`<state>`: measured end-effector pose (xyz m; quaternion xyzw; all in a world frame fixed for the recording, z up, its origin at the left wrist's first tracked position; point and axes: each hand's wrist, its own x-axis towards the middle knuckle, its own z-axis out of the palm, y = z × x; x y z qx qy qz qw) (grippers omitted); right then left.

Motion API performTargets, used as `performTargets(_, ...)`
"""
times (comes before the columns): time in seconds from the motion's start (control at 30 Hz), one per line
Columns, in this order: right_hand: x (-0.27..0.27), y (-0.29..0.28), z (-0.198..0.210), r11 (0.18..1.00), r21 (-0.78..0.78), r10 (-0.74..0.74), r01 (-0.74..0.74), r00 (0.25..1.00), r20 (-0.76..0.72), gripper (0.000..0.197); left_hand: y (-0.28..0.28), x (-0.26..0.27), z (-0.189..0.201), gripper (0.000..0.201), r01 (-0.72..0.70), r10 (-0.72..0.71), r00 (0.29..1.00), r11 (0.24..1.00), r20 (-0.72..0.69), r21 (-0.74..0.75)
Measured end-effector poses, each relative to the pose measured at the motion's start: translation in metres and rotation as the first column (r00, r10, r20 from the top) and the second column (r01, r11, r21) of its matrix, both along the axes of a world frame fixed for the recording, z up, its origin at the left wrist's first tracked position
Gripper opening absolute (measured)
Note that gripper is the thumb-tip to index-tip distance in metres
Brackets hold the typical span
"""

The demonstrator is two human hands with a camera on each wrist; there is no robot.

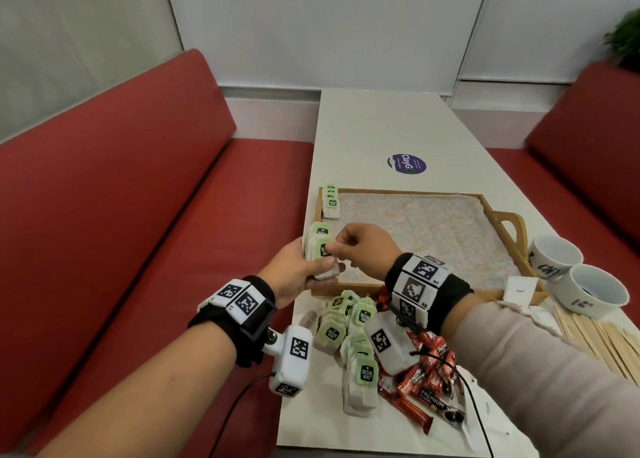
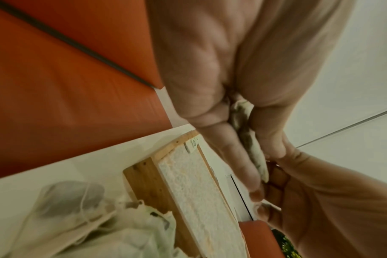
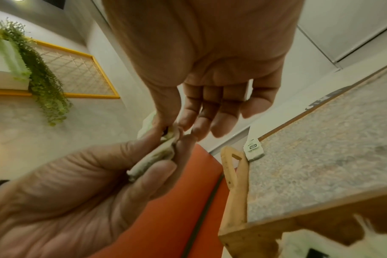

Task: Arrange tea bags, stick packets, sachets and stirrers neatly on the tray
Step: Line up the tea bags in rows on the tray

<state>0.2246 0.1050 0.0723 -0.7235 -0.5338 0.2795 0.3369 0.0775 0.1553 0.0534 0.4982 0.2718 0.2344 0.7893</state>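
My left hand (image 1: 308,267) grips a stack of tea bags (image 1: 320,250) with green tags, upright just above the near left corner of the wooden tray (image 1: 408,191). My right hand (image 1: 334,248) pinches the front tea bag of that stack at its top between thumb and forefinger; the right wrist view shows the pinch on the stack of tea bags (image 3: 157,157). A short row of tea bags (image 1: 330,203) stands in the tray's far left corner. Loose tea bags (image 1: 349,329) and red stick packets (image 1: 426,381) lie in a heap on the table in front of the tray.
Wooden stirrers (image 1: 588,333) lie at the right table edge, white sachets (image 1: 519,289) beside the tray's near right corner. Two white cups (image 1: 554,257) stand right of the tray. Red benches (image 1: 138,215) flank the narrow table. The tray's patterned liner (image 1: 433,236) is mostly bare.
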Motion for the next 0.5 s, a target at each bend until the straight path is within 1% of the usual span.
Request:
performTargets(0.1, 0.001, 0.002, -0.001, 0.999, 0.018, -0.032, 0.033, 0.997, -0.074, 0.023, 0.002, 0.002, -0.001, 0.033, 0.006, -0.006, 1.000, 1.000, 0.002, -0.026)
performTargets(0.23, 0.006, 0.009, 0.002, 0.997, 0.035, -0.062, 0.065, 0.994, -0.093, 0.025, 0.008, 0.009, 0.004, 0.015, -0.015, 0.014, 1.000, 0.999, -0.012, -0.049)
performTargets(0.33, 0.012, 0.019, 0.006, 0.993, 0.049, -0.100, 0.107, 0.988, -0.118, 0.024, 0.018, 0.014, 0.007, 0.018, -0.061, 0.059, 0.998, 0.995, -0.020, -0.083)
performTargets(0.5, 0.026, 0.049, 0.008, 0.985, 0.062, -0.145, 0.163, 0.964, -0.222, 0.020, 0.045, 0.025, 0.009, 0.023, -0.126, 0.123, 0.990, 0.991, -0.071, -0.034)
